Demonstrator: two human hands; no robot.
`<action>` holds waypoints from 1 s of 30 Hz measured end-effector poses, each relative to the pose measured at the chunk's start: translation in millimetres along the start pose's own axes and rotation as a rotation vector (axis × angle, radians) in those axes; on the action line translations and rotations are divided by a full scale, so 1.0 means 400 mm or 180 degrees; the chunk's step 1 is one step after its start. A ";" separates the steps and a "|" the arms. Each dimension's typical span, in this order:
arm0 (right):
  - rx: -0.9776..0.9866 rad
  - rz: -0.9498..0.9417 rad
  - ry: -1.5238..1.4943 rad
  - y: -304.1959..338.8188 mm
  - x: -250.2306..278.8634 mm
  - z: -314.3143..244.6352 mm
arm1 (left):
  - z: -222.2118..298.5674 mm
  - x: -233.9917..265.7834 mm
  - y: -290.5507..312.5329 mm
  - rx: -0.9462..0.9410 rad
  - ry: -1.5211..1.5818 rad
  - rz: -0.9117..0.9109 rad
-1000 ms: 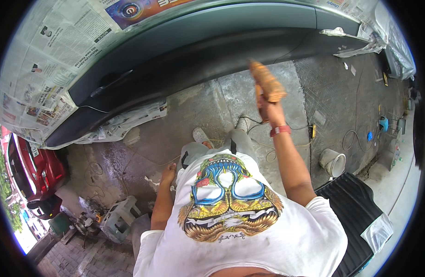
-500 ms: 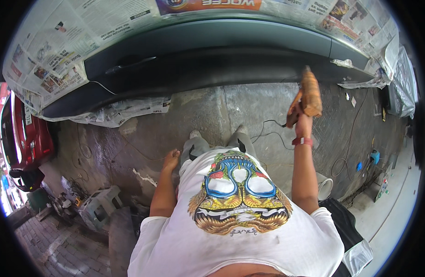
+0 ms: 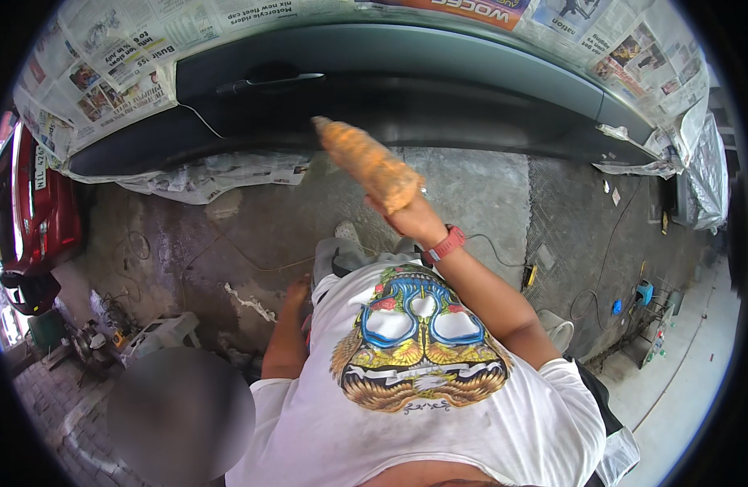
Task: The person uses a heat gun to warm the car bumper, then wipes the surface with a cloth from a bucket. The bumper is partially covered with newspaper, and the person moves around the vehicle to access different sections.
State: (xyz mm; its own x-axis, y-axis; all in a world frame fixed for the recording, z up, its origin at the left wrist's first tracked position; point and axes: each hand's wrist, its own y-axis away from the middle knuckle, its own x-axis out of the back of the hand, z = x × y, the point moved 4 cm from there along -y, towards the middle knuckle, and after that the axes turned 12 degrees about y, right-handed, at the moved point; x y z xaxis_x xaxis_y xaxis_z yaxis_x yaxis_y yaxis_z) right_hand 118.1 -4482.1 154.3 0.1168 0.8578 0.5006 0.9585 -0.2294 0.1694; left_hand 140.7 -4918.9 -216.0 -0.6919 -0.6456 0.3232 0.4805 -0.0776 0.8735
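A worn orange heat gun is in my right hand, whose fingers wrap round its handle below the body. Its narrow nozzle points left and away from me, toward the dark car door panel. A gap seems to lie between nozzle and panel, but I cannot tell how wide. The door handle is left of the nozzle. My left hand hangs low beside my hip, with no tool visible at it; its fingers are too indistinct to read.
Newspaper masking surrounds the panel. A red car stands at the left. Cords run over the concrete floor, one near a yellow-black item. A white bucket sits by my right elbow. A blurred round patch hides the lower left.
My right hand has swung left with the heat gun, from the panel's right part toward its middle. The nozzle now tilts left. My left hand has dropped slightly nearer my hip.
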 end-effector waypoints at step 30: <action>-0.0950 0.3940 -0.1114 0.423 0.846 0.390 | 0.215 -0.130 0.004 -0.0697 0.0094 0.0043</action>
State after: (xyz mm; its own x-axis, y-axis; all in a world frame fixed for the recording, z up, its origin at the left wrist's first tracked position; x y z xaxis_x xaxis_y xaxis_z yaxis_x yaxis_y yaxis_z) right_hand 360.4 -4158.8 220.1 0.9724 0.0716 0.2220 0.0817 -0.9960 -0.0366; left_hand 131.2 -4820.1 -200.1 -0.6701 -0.6694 0.3206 0.5973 -0.2299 0.7684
